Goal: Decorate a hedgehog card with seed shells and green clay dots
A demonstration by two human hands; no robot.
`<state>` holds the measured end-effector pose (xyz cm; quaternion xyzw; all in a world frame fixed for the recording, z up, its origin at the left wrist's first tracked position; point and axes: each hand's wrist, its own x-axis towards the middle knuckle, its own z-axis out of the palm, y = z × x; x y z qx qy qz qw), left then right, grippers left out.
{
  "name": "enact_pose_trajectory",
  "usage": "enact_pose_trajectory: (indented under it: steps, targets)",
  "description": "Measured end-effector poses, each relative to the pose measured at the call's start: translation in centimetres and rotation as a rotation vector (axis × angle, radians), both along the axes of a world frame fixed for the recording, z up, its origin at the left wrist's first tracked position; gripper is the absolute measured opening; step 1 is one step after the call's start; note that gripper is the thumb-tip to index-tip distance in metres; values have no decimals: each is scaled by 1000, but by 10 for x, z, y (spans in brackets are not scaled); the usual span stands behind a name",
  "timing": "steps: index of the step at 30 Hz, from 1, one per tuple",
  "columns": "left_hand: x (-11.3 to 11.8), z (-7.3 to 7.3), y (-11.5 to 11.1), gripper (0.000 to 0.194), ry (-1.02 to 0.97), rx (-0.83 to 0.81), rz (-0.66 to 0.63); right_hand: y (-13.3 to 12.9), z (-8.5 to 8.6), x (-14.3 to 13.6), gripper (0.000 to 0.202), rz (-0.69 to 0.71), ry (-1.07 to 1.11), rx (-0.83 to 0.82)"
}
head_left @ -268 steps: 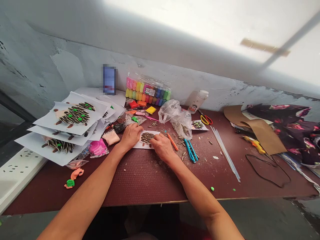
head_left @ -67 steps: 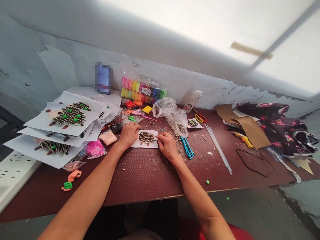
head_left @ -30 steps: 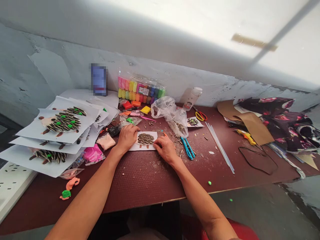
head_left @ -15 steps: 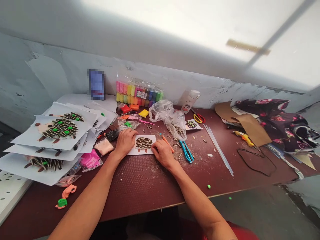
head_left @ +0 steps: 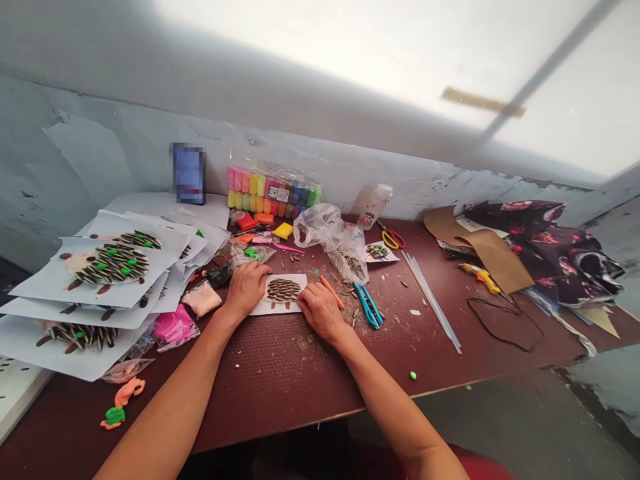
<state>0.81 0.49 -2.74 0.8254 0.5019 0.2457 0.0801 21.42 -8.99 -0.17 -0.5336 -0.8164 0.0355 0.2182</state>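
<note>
The white sheet [head_left: 261, 309] with its patch of striped seeds [head_left: 283, 290] lies on the table [head_left: 280, 373] between my 2 hands, its long side running left to right, so it is to the right of my left hand [head_left: 247, 288] and to the left of my right hand [head_left: 323, 310]. My left is bent over the sheet's left end, fingers close together, gripping or only pressing, I cannot tell; my right is curled narrow at the right edge, the nearer of the 2 to the seeds, and I cannot tell whether anything is pinched in it.
</note>
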Motion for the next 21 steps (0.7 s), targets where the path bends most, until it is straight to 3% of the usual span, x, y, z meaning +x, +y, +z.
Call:
enact_pose_trajectory:
  steps: [21]
  targets:
    - [3, 1, -2, 38, -62, 1, -58, -2, -3, -2, 10, -19, 1, -1]
